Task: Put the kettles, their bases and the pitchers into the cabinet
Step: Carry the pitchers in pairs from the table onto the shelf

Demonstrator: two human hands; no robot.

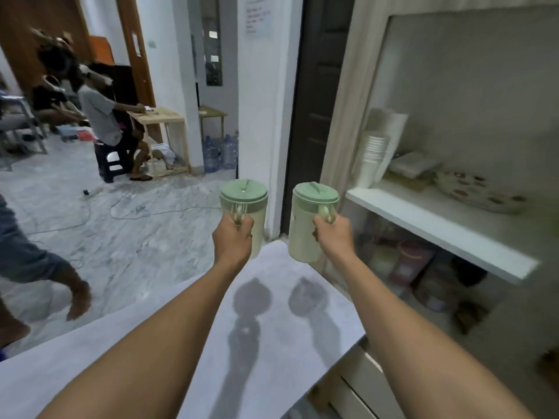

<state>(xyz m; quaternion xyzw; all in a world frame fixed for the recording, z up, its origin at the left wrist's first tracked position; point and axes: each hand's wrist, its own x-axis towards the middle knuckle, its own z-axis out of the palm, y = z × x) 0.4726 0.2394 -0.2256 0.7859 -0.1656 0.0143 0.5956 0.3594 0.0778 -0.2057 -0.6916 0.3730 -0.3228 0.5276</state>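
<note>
The left hand (233,238) grips the handle of a pale green plastic pitcher (243,193) with a round lid. The right hand (332,237) grips the handle of a second matching green pitcher (304,228). Both pitchers hang upright, side by side and apart, just left of the white cabinet shelf (438,228), outside the cabinet. Stacked white paper cups (373,152) stand on that shelf.

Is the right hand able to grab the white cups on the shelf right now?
Probably not yet: the right hand grips a green pitcher by its handle. Nothing blocks the way to the white cups, though.
</note>
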